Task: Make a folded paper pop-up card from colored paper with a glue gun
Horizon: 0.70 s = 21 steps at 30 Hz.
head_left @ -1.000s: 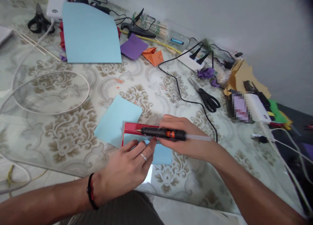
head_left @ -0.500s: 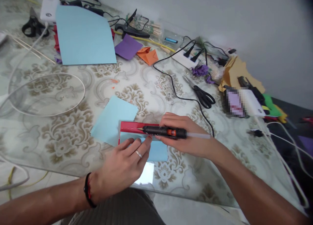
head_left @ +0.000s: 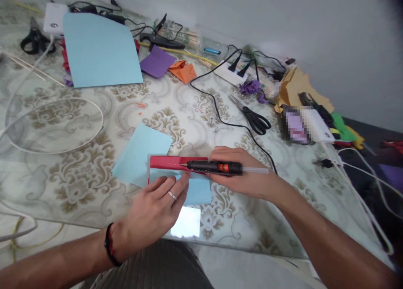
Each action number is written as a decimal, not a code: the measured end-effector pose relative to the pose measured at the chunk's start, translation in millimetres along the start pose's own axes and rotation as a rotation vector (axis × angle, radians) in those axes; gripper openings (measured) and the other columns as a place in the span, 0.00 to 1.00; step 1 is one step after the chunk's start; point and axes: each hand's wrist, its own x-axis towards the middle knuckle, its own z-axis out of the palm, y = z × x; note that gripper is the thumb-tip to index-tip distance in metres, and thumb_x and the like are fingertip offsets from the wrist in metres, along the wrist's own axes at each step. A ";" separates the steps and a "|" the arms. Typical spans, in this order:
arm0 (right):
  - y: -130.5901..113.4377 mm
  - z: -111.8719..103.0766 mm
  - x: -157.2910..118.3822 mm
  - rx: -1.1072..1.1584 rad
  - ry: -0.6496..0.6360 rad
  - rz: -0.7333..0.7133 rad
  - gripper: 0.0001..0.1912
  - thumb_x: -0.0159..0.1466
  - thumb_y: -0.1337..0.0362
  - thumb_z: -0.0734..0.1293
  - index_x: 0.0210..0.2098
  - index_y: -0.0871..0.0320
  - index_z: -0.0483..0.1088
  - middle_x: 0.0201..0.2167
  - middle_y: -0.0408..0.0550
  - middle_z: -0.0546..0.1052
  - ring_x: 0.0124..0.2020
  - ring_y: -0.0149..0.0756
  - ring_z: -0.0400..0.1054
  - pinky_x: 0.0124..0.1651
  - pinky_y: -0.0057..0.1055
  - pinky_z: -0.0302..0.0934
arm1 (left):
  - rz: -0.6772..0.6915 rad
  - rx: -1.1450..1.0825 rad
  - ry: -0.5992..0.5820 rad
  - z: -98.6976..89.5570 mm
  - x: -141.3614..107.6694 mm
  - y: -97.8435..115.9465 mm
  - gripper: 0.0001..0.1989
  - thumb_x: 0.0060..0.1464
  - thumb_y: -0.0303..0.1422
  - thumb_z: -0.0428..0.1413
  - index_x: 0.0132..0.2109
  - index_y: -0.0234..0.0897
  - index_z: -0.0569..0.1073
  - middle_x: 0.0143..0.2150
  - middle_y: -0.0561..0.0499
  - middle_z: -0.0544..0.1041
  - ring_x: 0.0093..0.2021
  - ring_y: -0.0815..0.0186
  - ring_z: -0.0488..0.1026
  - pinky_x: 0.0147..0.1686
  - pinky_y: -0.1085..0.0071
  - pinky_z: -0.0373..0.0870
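My right hand (head_left: 234,161) is closed around a black hot glue gun (head_left: 208,167) with an orange part in its body. A clear glue stick (head_left: 256,170) juts from its back end. The nozzle points left, at or just above a red paper strip (head_left: 163,161), where a thin shiny line of glue shows. My left hand (head_left: 163,201), with bent fingers close together, holds down a light blue paper piece (head_left: 201,190) just below the strip. Its thumb is hidden. Another light blue paper piece (head_left: 135,154) lies partly under the work on the left.
Black-handled scissors (head_left: 256,121) lie to the right, beside a black cable (head_left: 217,104) running to a white power strip (head_left: 231,73). A large light blue sheet (head_left: 102,54), purple paper (head_left: 157,61) and orange paper (head_left: 184,72) lie at the back. A white cable (head_left: 102,117) loops at left.
The whole view has shifted slightly. The glue gun's nozzle has moved a little rightward along the red strip. My left hand stays on the paper.
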 end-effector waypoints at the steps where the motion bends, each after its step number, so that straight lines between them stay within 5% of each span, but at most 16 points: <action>1: 0.8 -1.1 -1.6 0.001 -0.003 0.012 0.17 0.64 0.66 0.67 0.23 0.52 0.56 0.21 0.38 0.63 0.27 0.35 0.63 0.34 0.33 0.54 | 0.003 0.001 -0.006 -0.2 -0.2 -0.3 0.17 0.69 0.19 0.47 0.54 0.24 0.79 0.61 0.36 0.80 0.48 0.58 0.78 0.49 0.60 0.76; 21: 9.9 -8.3 -14.6 -0.062 0.026 0.069 0.16 0.63 0.65 0.68 0.24 0.53 0.57 0.25 0.39 0.65 0.30 0.35 0.64 0.35 0.32 0.53 | -0.008 0.002 0.008 -2.0 0.3 -2.6 0.20 0.68 0.17 0.45 0.53 0.26 0.80 0.60 0.37 0.81 0.48 0.57 0.77 0.48 0.60 0.75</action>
